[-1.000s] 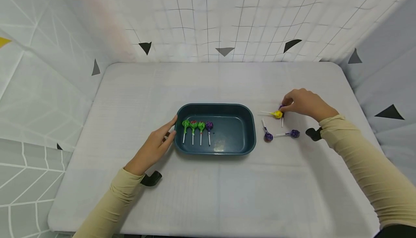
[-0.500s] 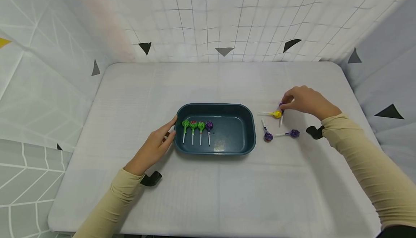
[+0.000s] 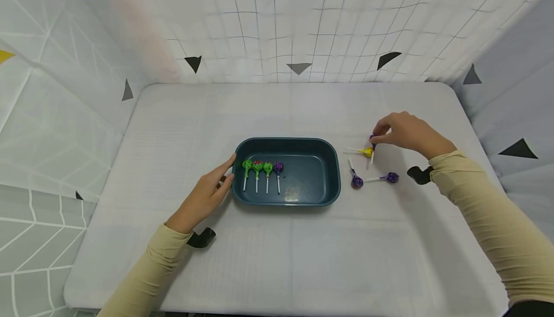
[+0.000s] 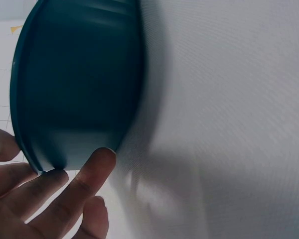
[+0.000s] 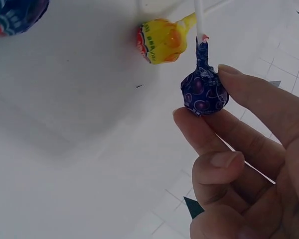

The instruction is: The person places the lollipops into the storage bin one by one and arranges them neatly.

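A dark teal tray (image 3: 309,172) holds several lollipops in a row on its left side: green-wrapped ones (image 3: 257,165) and a purple one (image 3: 278,167). Against the tray's left end rests my left hand (image 3: 207,189), its fingers extended along the outer wall; the wrist view shows fingertips (image 4: 102,158) on that wall. My right hand (image 3: 404,133) pinches a purple lollipop (image 5: 204,94) by its wrapped head between thumb and fingers, stick pointing away from the palm. Just beside it lies a yellow lollipop (image 5: 163,41), overlapped by the held one's stick in the head view.
Two more purple lollipops, one upright-lying (image 3: 357,182) and one sideways (image 3: 391,178), lie right of the tray on the white-covered table (image 3: 277,259). White sheets with grid lines (image 3: 298,23) hang behind the table's far edge.
My right hand has raised the purple lollipop slightly and shifted it a little left, across the yellow one. The left hand and the tray stay as they were.
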The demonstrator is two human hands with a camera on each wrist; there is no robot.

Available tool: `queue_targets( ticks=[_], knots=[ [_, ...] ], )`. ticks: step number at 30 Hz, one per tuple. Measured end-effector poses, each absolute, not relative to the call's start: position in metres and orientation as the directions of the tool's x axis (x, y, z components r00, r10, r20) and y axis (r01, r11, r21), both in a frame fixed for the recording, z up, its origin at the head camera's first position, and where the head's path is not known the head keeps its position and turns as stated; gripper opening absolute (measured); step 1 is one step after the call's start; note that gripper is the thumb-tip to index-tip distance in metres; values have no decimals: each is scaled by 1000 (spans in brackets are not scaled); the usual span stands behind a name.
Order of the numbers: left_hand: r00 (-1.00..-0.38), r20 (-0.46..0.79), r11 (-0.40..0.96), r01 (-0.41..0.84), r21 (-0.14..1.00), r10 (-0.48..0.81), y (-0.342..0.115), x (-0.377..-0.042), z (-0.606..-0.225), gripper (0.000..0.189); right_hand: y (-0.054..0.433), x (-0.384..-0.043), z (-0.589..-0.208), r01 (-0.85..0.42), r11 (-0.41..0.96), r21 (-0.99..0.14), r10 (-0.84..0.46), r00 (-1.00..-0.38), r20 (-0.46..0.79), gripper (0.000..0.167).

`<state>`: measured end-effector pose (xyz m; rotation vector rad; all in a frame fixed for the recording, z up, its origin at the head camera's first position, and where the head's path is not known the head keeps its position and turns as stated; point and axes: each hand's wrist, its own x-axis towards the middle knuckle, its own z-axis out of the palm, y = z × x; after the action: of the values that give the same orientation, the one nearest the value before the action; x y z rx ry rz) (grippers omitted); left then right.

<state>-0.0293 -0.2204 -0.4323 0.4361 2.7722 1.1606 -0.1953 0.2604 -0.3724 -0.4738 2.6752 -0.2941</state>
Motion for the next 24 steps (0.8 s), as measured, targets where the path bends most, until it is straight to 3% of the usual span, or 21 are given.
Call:
queue_targets(
  ticks=[24],
  knots=[
    [-954,10,672,220,708,301,-221,-30,-431,56,228,-182,-350,-366,878,-308,-456,-836,-304,24]
  ],
)
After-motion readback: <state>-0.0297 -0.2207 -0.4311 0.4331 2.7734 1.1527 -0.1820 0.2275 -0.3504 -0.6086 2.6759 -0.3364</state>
